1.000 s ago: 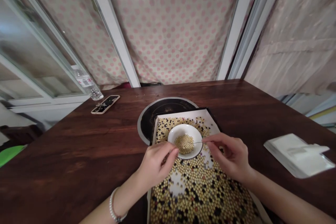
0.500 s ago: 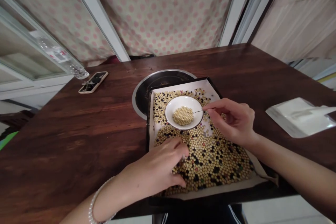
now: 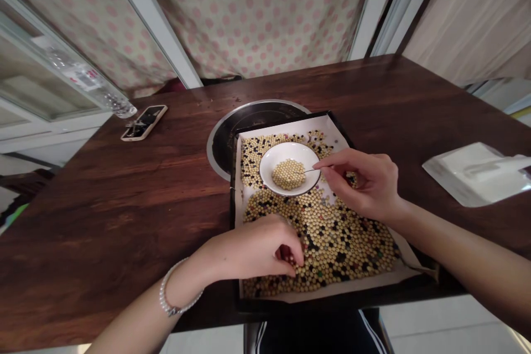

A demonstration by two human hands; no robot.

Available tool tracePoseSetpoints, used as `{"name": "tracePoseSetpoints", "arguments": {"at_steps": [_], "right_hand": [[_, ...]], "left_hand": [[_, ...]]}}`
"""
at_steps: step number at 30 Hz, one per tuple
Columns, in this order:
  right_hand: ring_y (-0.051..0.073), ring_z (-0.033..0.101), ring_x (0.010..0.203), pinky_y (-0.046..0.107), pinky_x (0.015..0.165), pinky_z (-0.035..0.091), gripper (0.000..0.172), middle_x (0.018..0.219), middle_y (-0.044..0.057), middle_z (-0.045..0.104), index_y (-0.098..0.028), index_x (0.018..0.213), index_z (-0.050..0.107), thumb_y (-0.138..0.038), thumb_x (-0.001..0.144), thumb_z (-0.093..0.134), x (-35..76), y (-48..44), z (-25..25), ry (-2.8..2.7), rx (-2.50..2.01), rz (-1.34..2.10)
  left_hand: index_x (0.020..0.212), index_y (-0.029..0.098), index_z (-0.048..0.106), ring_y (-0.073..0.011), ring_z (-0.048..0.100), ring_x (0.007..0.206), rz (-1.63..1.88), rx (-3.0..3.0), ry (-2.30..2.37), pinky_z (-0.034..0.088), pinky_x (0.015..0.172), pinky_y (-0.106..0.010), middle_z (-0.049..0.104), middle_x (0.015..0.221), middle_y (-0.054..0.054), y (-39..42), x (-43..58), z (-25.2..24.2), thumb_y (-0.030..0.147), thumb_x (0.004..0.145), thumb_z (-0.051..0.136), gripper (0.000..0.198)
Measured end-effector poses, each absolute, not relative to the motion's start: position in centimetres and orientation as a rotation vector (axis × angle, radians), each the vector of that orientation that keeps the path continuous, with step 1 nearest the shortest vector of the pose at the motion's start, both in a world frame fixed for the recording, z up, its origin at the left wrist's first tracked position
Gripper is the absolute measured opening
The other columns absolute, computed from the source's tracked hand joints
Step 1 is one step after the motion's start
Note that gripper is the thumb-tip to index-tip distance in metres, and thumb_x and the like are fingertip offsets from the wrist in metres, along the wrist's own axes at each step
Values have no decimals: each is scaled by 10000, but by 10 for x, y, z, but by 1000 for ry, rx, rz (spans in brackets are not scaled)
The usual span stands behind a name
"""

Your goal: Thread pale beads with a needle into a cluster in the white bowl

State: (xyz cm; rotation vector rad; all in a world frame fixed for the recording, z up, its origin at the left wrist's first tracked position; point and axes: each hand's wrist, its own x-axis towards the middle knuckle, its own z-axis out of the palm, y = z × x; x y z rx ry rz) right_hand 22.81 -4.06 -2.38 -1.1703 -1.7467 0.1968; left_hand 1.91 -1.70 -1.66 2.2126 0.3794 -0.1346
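My right hand [image 3: 365, 182] pinches a thin, slightly curved needle [image 3: 309, 170] between thumb and forefinger. The needle's far end reaches over the pale beads in a small white bowl [image 3: 271, 157] with a dark rim. This bowl sits on the beads in a shallow black tray [image 3: 245, 134] lined with pale paper. Lower left of the bowl, my left hand [image 3: 265, 246] rests on the loose beads [image 3: 340, 243], mostly cream with black and a few coloured ones. Its fingers are curled, and a small gap shows between thumb and forefinger.
A dark wooden table [image 3: 124, 221] carries everything. Behind the tray is a round black plate with a metal rim [image 3: 224, 138]. A phone [image 3: 145, 121] lies at the back left, beside a clear plastic bottle [image 3: 89, 77]. At the right lies a white plastic packet [image 3: 468, 171].
My left hand has drawn its thumb and forefinger closer together over the beads. My right hand keeps the needle over the bowl. The whole view has shifted slightly.
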Motion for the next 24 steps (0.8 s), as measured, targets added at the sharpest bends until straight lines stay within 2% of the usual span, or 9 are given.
{"name": "tracePoseSetpoints", "arguments": {"at_steps": [8,16,18,24], "right_hand": [[46,402,363,208,358,275,63,460,-72,511,-235,824,630,-224,815,568,229,-38,-24,-1714,-1179,207],[42,382,367,209,361,253,64,468,-71,522,-217,822,634,-215,811,571,229,-37,-25,-1728,-1165,231],[43,379,362,209,354,250,64,476,-70,531,-217,823,635,-212,808,573,229,-38,-24,-1717,-1172,231],[45,320,312,216,318,247,75,478,-66,554,-231,847,635,-199,799,587,229,-44,-22,-1642,-1168,187]], "left_hand": [[832,166,699,-124,669,720,-12,2085,448,518,702,-237,717,800,-35,-7,17,-12,116,807,590,122],[817,185,692,-120,676,741,20,2055,422,542,704,-233,720,815,-16,-6,16,-8,113,774,630,105],[802,194,684,-113,670,712,179,2115,408,547,693,-238,716,782,-5,-6,17,-6,134,779,636,80],[809,197,652,-123,672,707,1111,2364,595,564,668,-241,709,760,3,2,17,-15,121,717,709,133]]}}
